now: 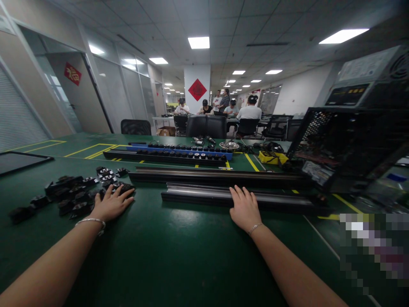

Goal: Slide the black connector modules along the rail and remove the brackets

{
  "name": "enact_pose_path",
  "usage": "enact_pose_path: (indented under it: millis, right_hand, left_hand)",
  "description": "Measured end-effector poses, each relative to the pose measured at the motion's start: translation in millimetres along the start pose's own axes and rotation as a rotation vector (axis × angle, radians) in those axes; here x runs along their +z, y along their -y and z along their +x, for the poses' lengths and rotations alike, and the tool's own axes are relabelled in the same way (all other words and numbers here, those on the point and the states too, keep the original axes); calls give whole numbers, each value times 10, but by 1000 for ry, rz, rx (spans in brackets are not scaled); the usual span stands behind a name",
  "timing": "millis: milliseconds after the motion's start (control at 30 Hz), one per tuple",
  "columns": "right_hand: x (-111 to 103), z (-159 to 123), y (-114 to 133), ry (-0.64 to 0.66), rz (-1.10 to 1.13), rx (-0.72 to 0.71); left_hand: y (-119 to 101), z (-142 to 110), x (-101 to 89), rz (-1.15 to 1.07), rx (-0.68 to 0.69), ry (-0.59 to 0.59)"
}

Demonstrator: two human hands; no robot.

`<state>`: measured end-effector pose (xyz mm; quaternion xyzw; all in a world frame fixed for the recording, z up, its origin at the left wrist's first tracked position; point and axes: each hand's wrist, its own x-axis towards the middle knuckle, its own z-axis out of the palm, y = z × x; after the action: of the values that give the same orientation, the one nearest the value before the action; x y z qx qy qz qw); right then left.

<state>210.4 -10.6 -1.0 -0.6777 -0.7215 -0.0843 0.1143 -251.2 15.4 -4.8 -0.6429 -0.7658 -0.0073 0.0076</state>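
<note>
My left hand (111, 204) lies flat with fingers spread on the green table (179, 251), its fingertips touching a pile of small black plastic parts (73, 194) at the left. My right hand (244, 208) rests with fingers stretched out on the near edge of a long black metal rail (198, 194). A second long dark rail (217, 175) lies just behind the first. Neither hand holds anything.
Behind the rails lie a black strip and a blue strip with knobs (179, 152). A metal bowl (229, 146) and a yellow box (271, 157) stand further back. An open black computer case (348, 145) stands at the right. Several people sit at a far table (223, 111).
</note>
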Motion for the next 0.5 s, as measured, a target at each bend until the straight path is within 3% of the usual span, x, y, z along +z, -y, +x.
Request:
enact_pose_path:
  millis: [100, 167, 300, 433, 500]
  right_hand:
    - [15, -1, 0, -17, -1, -3]
    - [27, 1, 0, -28, -5, -7]
    - [48, 2, -15, -57, -9, -21]
    - [46, -26, -37, -88, -2, -52]
    - [29, -39, -42, -103, 17, -83]
  left_hand:
    - [-111, -14, -52, 17, -13, -90]
    - [-319, -46, -99, 14, 17, -202]
    - [-1045, -150, -160, -66, 125, -415]
    - [-1886, -324, -121, -178, 338, -437]
    - [-2190, -432, -72, -193, 406, -455]
